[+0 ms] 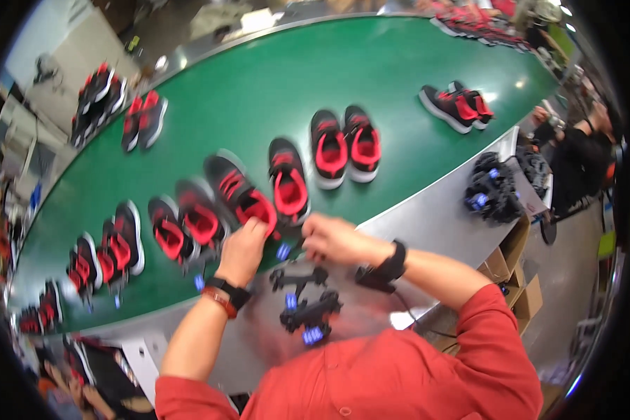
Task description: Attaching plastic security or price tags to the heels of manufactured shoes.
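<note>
My left hand is closed at the heel of a black sneaker with red lining and red straps, its fingertips against the red collar. Beside it stands the matching sneaker, heel toward me. My right hand is just right of that heel, fingers pinched together; what is between them is too blurred to make out. Between my hands a small blue label shows near the belt's edge. On the metal ledge closest to me lie a black plastic piece and a larger black cluster with blue labels.
Pairs of similar sneakers stand along the green conveyor belt, including one pair ahead and another farther right. A black pile with blue labels sits right on the ledge, near cardboard boxes. Another person is at far right.
</note>
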`<state>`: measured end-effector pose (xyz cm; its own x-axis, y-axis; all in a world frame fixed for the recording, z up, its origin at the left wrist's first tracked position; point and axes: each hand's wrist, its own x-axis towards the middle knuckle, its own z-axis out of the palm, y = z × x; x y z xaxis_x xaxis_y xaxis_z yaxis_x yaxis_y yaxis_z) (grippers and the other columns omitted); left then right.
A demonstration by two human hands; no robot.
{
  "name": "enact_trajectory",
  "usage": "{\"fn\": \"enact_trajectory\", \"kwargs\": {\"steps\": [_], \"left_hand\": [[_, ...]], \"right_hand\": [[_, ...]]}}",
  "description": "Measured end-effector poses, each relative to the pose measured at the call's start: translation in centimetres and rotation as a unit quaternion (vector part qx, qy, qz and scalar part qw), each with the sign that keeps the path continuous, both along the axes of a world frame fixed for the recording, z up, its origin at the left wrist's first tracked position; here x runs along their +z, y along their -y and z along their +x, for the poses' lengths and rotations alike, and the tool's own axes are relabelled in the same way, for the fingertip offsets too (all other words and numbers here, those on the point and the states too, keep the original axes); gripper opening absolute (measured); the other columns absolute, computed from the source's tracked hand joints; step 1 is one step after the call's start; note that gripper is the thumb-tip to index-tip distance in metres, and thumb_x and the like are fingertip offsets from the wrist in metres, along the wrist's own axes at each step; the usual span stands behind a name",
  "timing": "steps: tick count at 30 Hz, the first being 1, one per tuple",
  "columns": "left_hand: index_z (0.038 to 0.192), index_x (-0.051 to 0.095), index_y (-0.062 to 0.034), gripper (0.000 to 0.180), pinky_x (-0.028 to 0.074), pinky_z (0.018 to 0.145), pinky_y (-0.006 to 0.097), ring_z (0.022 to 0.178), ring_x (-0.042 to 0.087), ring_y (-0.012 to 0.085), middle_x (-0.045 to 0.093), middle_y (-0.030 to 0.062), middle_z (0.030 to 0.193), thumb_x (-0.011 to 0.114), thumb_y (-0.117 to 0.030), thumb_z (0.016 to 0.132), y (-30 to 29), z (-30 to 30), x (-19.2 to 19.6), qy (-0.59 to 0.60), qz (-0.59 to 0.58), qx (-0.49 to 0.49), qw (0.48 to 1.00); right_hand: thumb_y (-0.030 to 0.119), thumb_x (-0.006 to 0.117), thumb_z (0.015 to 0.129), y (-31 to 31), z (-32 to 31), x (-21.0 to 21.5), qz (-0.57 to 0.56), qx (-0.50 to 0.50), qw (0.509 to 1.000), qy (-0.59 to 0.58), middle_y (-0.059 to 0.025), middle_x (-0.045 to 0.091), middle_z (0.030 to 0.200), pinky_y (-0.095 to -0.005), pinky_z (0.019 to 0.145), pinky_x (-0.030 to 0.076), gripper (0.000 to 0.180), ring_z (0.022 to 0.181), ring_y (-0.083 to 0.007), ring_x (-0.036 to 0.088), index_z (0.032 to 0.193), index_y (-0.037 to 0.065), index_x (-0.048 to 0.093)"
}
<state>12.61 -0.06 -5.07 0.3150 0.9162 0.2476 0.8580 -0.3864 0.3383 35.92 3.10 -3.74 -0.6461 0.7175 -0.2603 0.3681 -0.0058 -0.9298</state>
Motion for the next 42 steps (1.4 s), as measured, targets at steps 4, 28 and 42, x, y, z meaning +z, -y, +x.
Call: {"fn": "enact_trajectory", "kwargs": {"steps": [4, 28, 42], "left_hand": [[0.089, 0.056, -0.0043, 0.010, 0.050, 0.063, 0.042, 0.075, 0.061, 0.0318, 0.054, 0.0114, 0.085, 0.058, -0.004, 0.080, 0.5, -0.5, -0.3, 0.018, 0.017, 0.016, 1.000], [0.120, 0.054, -0.0134, 0.046, 0.053, 0.063, 0.040, 0.080, 0.064, 0.0288, 0.058, 0.0105, 0.108, 0.066, -0.007, 0.076, 2.2, -1.7, 0.8, -0.044, 0.015, 0.053, 0.998], [0.114, 0.059, -0.0119, 0.033, 0.048, 0.068, 0.047, 0.079, 0.061, 0.0369, 0.061, 0.0166, 0.087, 0.051, -0.004, 0.083, 3.2, -4.3, 2.4, -0.038, -0.160, 0.079, 0.983]], "right_hand": [[0.005, 0.045, 0.094, 0.1, -0.2, 1.5, -0.050, -0.015, 0.999, -0.005, -0.0044, 0.067, 0.079, -0.0249, 0.056, 0.050, 0.031, 0.064, -0.0092, 0.061, 0.125, 0.007, 0.044], [0.018, 0.051, 0.094, -2.1, -4.7, 0.6, -0.157, 0.103, 0.981, -0.045, -0.0049, 0.062, 0.073, -0.0265, 0.052, 0.047, 0.029, 0.056, -0.0099, 0.056, 0.119, 0.005, 0.057], [0.027, 0.068, 0.080, -5.4, -5.6, -0.8, 0.451, 0.178, 0.869, 0.098, -0.0118, 0.059, 0.095, -0.0430, 0.070, 0.047, 0.036, 0.084, -0.0322, 0.059, 0.107, 0.007, 0.057]]}}
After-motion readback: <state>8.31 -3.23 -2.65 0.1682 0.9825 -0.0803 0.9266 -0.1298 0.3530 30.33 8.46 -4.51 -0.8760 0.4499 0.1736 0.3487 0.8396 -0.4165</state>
